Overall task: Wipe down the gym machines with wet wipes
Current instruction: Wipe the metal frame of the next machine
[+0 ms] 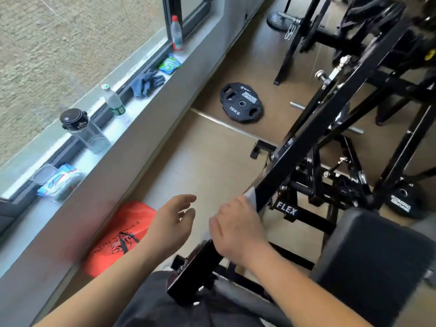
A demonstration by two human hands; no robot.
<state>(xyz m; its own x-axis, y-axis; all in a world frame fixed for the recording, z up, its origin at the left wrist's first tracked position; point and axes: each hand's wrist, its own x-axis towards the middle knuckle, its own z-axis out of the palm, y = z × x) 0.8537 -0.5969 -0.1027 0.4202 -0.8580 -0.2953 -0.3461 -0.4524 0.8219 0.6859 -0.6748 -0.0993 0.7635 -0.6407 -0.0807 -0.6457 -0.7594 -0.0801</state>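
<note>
A black steel gym machine fills the right side, and its long slanted bar (304,147) runs from upper right down to the bottom centre. My right hand (236,228) is curled round the lower part of this bar with a white wet wipe (249,193) pressed under its fingers; the wipe's corner sticks out above the knuckles. My left hand (173,220) hovers just left of the bar, fingers relaxed and spread, holding nothing. A pack of wet wipes (59,182) lies on the window sill at the left.
On the sill (141,109) stand a dark-lidded bottle (82,131), two plastic bottles (113,100), gloves (146,83) and a green packet (169,63). A 15 kg plate (240,102) lies on the floor. An orange bag (120,237) sits by the wall. A black seat pad (377,263) is at right.
</note>
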